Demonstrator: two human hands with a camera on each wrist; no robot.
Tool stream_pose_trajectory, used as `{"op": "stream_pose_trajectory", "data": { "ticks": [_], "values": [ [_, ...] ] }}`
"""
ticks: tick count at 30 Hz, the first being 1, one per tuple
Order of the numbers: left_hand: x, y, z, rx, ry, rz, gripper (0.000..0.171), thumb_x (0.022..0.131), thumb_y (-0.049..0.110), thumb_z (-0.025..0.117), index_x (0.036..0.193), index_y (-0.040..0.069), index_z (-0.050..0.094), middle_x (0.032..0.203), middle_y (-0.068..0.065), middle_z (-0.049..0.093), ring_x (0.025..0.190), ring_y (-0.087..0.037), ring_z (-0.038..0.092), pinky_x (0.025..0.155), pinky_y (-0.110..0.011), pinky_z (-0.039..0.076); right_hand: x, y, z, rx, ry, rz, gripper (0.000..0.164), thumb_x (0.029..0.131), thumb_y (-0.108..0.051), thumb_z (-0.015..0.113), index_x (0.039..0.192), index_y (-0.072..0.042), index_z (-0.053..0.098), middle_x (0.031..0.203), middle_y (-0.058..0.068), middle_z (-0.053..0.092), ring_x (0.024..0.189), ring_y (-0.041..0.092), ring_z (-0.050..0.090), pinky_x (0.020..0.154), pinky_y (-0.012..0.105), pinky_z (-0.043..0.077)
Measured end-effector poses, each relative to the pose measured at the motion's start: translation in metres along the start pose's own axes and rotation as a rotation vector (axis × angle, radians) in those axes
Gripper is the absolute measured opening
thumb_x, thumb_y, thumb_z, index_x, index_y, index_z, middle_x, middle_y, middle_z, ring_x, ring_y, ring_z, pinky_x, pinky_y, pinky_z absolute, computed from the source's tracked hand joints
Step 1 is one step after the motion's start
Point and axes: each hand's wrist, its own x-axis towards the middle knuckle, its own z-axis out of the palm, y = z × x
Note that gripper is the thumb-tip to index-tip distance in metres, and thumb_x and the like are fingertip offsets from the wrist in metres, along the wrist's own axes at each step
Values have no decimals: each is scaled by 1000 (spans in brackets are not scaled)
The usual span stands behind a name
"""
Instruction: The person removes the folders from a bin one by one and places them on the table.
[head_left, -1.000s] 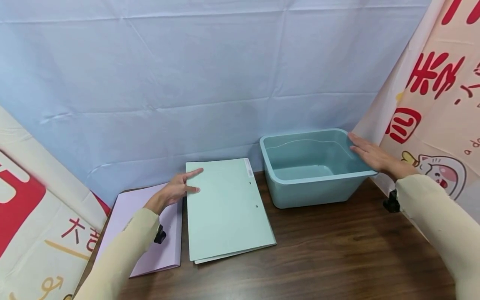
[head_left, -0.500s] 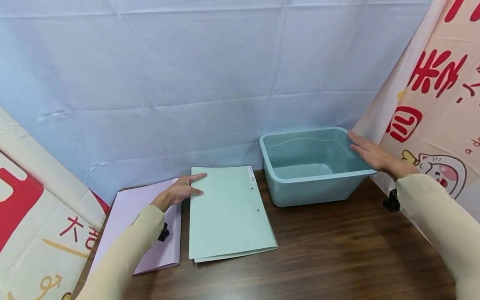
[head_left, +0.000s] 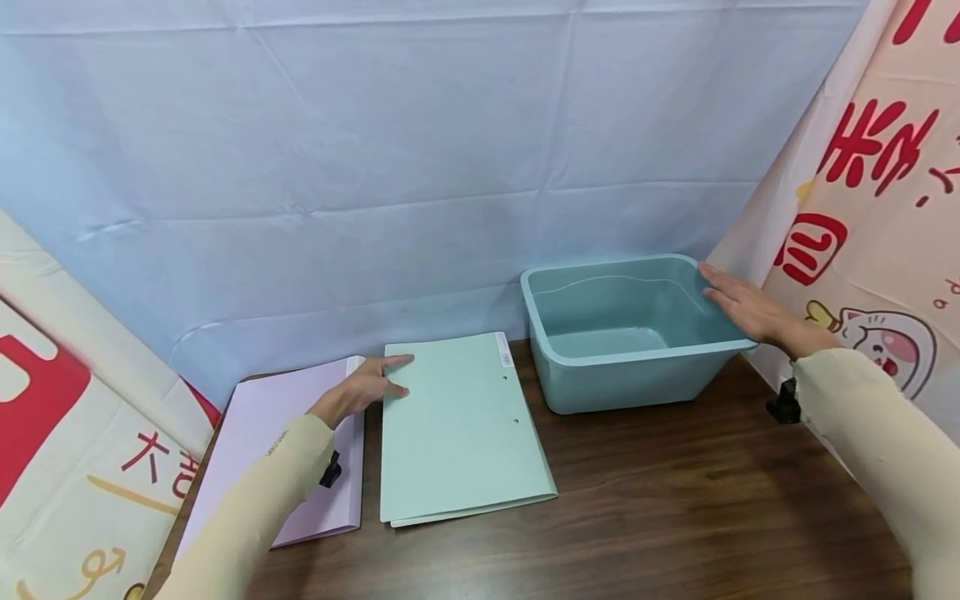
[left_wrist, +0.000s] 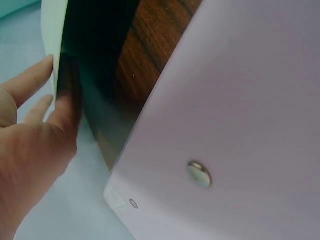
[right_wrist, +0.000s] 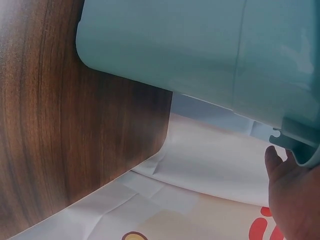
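My left hand (head_left: 363, 385) pinches the left edge of a pale green folder (head_left: 465, 433), near its far end. In the left wrist view, the fingertips lie on both sides of the folder's edge, above a dark gap. A lilac folder (head_left: 300, 433) lies just to the left, partly under my left forearm; a round metal snap (left_wrist: 199, 174) shows on it. My right hand (head_left: 742, 310) rests on the right rim of a blue-green plastic basin (head_left: 630, 383), fingers straight. From the right wrist view, part of that hand sits beneath the overhanging rim.
The folders and basin are on a dark wood table (head_left: 637, 517). A pale blue cloth (head_left: 420, 167) hangs close behind them. Printed cloths stand at the left (head_left: 82, 467) and right (head_left: 885, 217), the right one close to the basin.
My left hand has shifted slightly right and toward me. The green folder's far edge has come lower and nearer with it. The right hand and basin stay in place.
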Motion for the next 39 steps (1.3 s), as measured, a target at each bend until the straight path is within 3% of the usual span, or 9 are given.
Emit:
{"op": "stream_pose_trajectory", "data": {
  "ticks": [6,16,24,30,36,39],
  "values": [
    [-6,0,7,114,51,-8,73,95,0,74,162,10,45,175,-22,16,161,-43,9,127,-63,21,1,-1,1,16,2,11,66,117,-35,28,170,-10,-4,174,27,-1,158,55,0,120,79,4],
    [-12,13,20,375,126,-35,66,100,13,72,161,8,45,169,-24,31,157,-46,25,123,-61,32,4,-1,1,33,43,-26,64,118,-33,28,169,-5,2,173,31,4,157,57,4,121,77,6],
    [-17,14,18,408,122,-71,61,103,21,69,158,5,49,168,-24,34,154,-44,33,120,-58,38,8,0,2,13,57,-65,64,117,-31,30,168,0,6,171,33,8,156,58,9,122,75,7],
    [-27,20,9,447,114,-11,62,107,25,62,159,-2,43,166,-26,36,154,-46,32,122,-60,35,12,-1,0,-45,47,-85,65,117,-30,33,167,3,8,170,36,11,155,60,11,122,75,10],
    [-34,29,-5,584,177,93,64,107,24,61,156,-11,41,160,-32,42,151,-49,35,122,-61,35,9,1,-2,-126,68,-168,63,116,-24,41,163,12,20,165,40,21,151,62,21,121,76,16],
    [-41,35,-16,639,188,111,69,107,27,61,157,-14,36,160,-36,39,151,-52,34,121,-63,34,6,2,-5,-145,67,-172,62,115,-23,44,161,14,24,164,41,24,149,63,24,119,76,19]
  ]
}}
